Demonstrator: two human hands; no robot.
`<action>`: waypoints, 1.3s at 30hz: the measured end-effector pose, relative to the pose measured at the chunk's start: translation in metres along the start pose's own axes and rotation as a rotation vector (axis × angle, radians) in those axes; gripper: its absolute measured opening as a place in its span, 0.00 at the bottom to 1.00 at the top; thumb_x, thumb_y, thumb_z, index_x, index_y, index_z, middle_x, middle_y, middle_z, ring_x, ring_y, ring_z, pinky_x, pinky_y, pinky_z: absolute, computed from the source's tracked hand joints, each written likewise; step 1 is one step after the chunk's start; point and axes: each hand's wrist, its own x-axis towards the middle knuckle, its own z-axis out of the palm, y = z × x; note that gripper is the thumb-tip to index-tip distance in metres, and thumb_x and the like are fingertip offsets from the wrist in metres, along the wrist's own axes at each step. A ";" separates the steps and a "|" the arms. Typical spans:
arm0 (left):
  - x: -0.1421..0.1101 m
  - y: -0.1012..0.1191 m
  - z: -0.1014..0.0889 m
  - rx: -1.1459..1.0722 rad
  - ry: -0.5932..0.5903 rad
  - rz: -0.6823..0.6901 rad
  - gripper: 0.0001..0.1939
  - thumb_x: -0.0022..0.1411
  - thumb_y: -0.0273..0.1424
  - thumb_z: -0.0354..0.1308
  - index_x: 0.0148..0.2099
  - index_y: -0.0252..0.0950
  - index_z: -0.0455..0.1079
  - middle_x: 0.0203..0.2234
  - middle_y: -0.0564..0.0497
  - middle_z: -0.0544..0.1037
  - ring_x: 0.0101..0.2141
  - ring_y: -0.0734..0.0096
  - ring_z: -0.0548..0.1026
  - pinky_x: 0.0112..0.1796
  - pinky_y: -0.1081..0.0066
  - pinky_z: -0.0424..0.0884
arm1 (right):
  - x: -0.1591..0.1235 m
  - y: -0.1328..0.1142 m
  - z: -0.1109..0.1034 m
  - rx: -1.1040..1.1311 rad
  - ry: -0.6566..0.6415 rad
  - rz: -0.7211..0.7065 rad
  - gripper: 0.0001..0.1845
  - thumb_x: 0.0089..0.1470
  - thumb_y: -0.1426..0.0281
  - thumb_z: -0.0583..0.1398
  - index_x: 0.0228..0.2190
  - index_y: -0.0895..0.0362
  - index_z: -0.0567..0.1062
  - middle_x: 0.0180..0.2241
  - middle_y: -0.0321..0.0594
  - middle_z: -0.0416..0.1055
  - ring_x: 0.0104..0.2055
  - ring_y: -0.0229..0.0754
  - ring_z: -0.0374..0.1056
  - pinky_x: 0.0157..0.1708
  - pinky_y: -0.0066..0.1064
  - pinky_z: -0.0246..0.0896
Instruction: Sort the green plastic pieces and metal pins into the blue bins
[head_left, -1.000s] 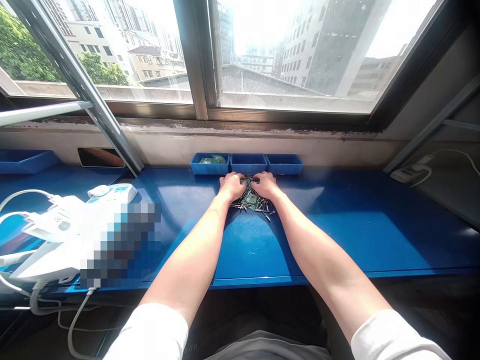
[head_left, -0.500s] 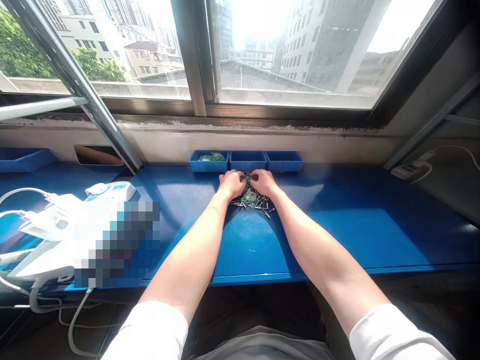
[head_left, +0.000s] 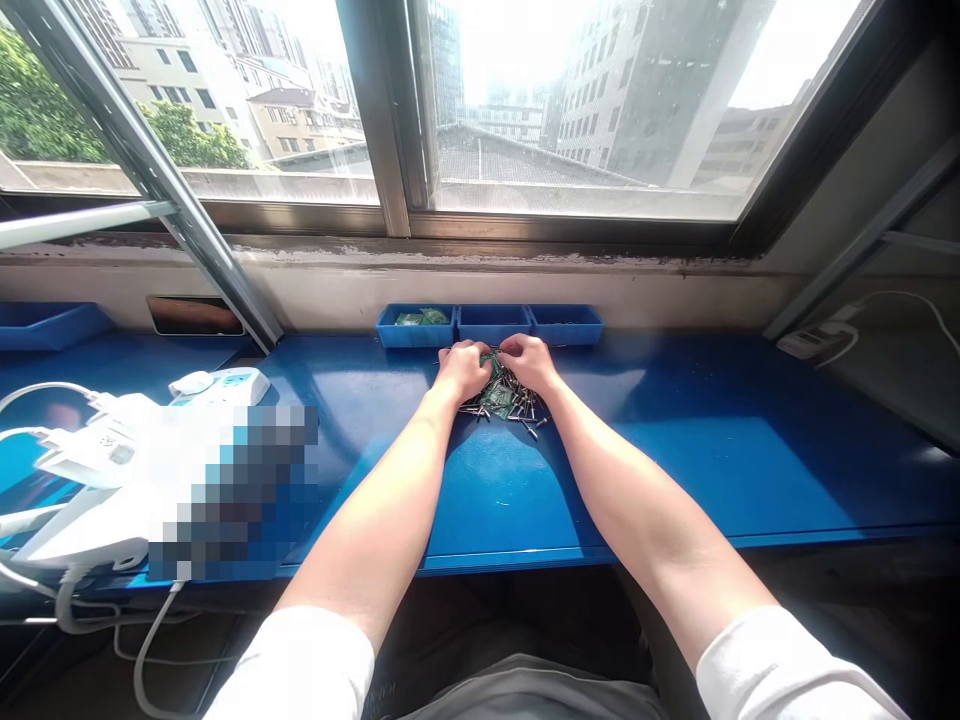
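L hand & R hand meet at 12 o'clock, fingers curled, grip can't tell, amid green boards & metal pins; a hasty tug could scatter tangled pcs.

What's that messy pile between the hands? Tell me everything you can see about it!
The pile mixes thin, dark and silvery sticks, which look like metal, with green pieces resembling circuit boards. It lies loosely on the blue table, sticks pointing many ways, in front of the blue bins. The left hand and right hand reach into its far part from either side; what their fingertips hold is too small to tell.
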 end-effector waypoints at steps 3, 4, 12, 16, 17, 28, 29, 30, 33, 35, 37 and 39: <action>-0.001 0.003 -0.003 -0.026 0.037 0.061 0.17 0.59 0.33 0.51 0.51 0.39 0.69 0.47 0.46 0.75 0.50 0.59 0.68 0.52 0.61 0.58 | 0.003 -0.001 0.000 0.148 0.052 -0.012 0.14 0.44 0.67 0.61 0.35 0.58 0.76 0.29 0.37 0.75 0.32 0.39 0.70 0.37 0.31 0.65; -0.001 0.004 -0.003 -0.036 0.049 0.080 0.18 0.59 0.33 0.51 0.51 0.39 0.68 0.47 0.46 0.75 0.50 0.59 0.68 0.52 0.61 0.58 | 0.004 -0.002 0.000 0.198 0.075 -0.011 0.14 0.44 0.67 0.61 0.35 0.58 0.76 0.30 0.38 0.76 0.33 0.39 0.71 0.37 0.31 0.65; -0.001 0.005 -0.003 -0.180 0.112 0.086 0.13 0.59 0.37 0.53 0.44 0.39 0.72 0.39 0.49 0.79 0.45 0.61 0.73 0.49 0.64 0.62 | 0.004 -0.009 0.000 0.518 0.130 0.116 0.15 0.41 0.61 0.64 0.28 0.58 0.73 0.25 0.38 0.74 0.26 0.38 0.70 0.26 0.27 0.64; 0.000 0.004 -0.006 -0.279 0.146 0.093 0.12 0.62 0.35 0.50 0.41 0.39 0.73 0.35 0.50 0.79 0.38 0.66 0.75 0.43 0.69 0.65 | 0.002 -0.012 -0.001 0.540 0.132 0.156 0.17 0.41 0.57 0.64 0.24 0.59 0.72 0.24 0.39 0.74 0.22 0.35 0.66 0.23 0.25 0.60; 0.000 0.004 -0.007 -0.300 0.170 0.103 0.13 0.62 0.34 0.49 0.41 0.39 0.73 0.34 0.50 0.79 0.37 0.67 0.75 0.41 0.69 0.66 | 0.002 -0.012 -0.002 0.518 0.125 0.159 0.18 0.42 0.56 0.64 0.23 0.59 0.72 0.22 0.39 0.73 0.21 0.33 0.64 0.22 0.25 0.59; -0.001 0.006 -0.006 -0.434 0.174 0.031 0.15 0.64 0.38 0.45 0.33 0.39 0.69 0.24 0.55 0.75 0.24 0.75 0.68 0.32 0.73 0.64 | 0.001 -0.012 -0.001 0.439 0.042 0.124 0.24 0.47 0.49 0.58 0.18 0.57 0.68 0.14 0.33 0.65 0.15 0.31 0.55 0.18 0.25 0.53; -0.001 0.005 -0.005 -0.434 0.165 0.019 0.14 0.64 0.37 0.45 0.33 0.39 0.69 0.24 0.55 0.75 0.25 0.75 0.68 0.32 0.73 0.64 | 0.001 -0.013 -0.002 0.478 0.048 0.128 0.22 0.46 0.50 0.59 0.22 0.57 0.69 0.16 0.33 0.68 0.16 0.32 0.57 0.18 0.25 0.53; -0.001 0.005 -0.005 -0.428 0.156 0.010 0.14 0.63 0.37 0.45 0.33 0.39 0.69 0.25 0.55 0.75 0.25 0.75 0.68 0.32 0.73 0.64 | 0.000 -0.014 -0.003 0.518 0.046 0.131 0.20 0.44 0.51 0.60 0.25 0.56 0.70 0.18 0.33 0.69 0.17 0.32 0.58 0.18 0.25 0.53; -0.001 0.004 -0.006 -0.382 0.127 -0.001 0.14 0.63 0.36 0.44 0.33 0.39 0.69 0.26 0.55 0.76 0.28 0.74 0.69 0.34 0.73 0.64 | -0.001 -0.015 -0.006 0.595 -0.005 0.130 0.19 0.44 0.52 0.61 0.28 0.56 0.71 0.22 0.35 0.72 0.20 0.34 0.63 0.19 0.25 0.54; -0.001 0.005 -0.007 -0.335 0.109 -0.012 0.15 0.64 0.37 0.43 0.33 0.40 0.69 0.27 0.54 0.76 0.29 0.73 0.70 0.36 0.72 0.64 | -0.002 -0.015 -0.009 0.594 -0.037 0.127 0.20 0.45 0.51 0.60 0.27 0.56 0.71 0.24 0.38 0.73 0.22 0.35 0.65 0.21 0.26 0.57; -0.001 0.006 -0.008 -0.292 0.085 -0.023 0.16 0.64 0.38 0.42 0.35 0.40 0.70 0.28 0.54 0.77 0.31 0.71 0.72 0.39 0.70 0.65 | -0.002 -0.015 -0.010 0.567 -0.045 0.133 0.21 0.46 0.51 0.58 0.26 0.57 0.72 0.26 0.40 0.74 0.24 0.36 0.66 0.23 0.27 0.59; 0.000 0.006 -0.008 -0.265 0.085 -0.038 0.16 0.65 0.39 0.42 0.40 0.41 0.70 0.31 0.52 0.78 0.36 0.68 0.73 0.43 0.68 0.64 | -0.001 -0.013 -0.010 0.528 -0.024 0.141 0.21 0.46 0.51 0.57 0.28 0.58 0.73 0.28 0.41 0.75 0.25 0.37 0.67 0.25 0.27 0.60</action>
